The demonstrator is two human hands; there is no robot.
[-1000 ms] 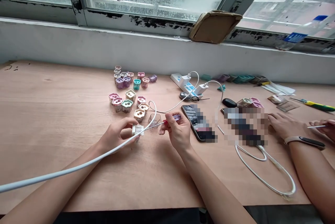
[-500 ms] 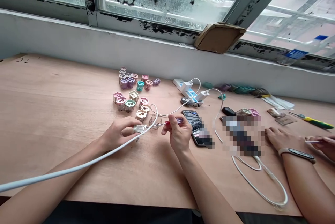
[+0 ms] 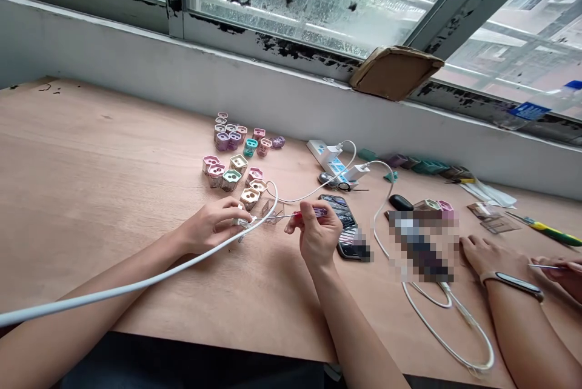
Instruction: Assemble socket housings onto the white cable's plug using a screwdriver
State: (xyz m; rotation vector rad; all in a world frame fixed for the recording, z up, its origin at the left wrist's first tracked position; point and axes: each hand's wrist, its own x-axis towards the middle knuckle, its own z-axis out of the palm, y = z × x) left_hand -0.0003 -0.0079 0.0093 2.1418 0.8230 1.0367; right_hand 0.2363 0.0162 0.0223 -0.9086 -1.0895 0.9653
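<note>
Cable (image 3: 136, 280): white, running from 8 o'clock over my left forearm into the charger.
Left hand (image 3: 211, 226): fingers (image 3: 230, 210) curled, gripping the charger (image 3: 242, 223).
Shells (image 3: 230, 165): coloured, clustered at 11 o'clock.
Clear case (image 3: 273, 212): just beside the shaft.
Right hand (image 3: 318, 232): fingers (image 3: 313, 210) pinching the screwdriver (image 3: 309, 215), tip just beside the charger.
Phone (image 3: 348, 225): 1 o'clock, touching nothing of mine.
Co-worker's hand (image 3: 488, 259): flat, 3 o'clock.
</note>
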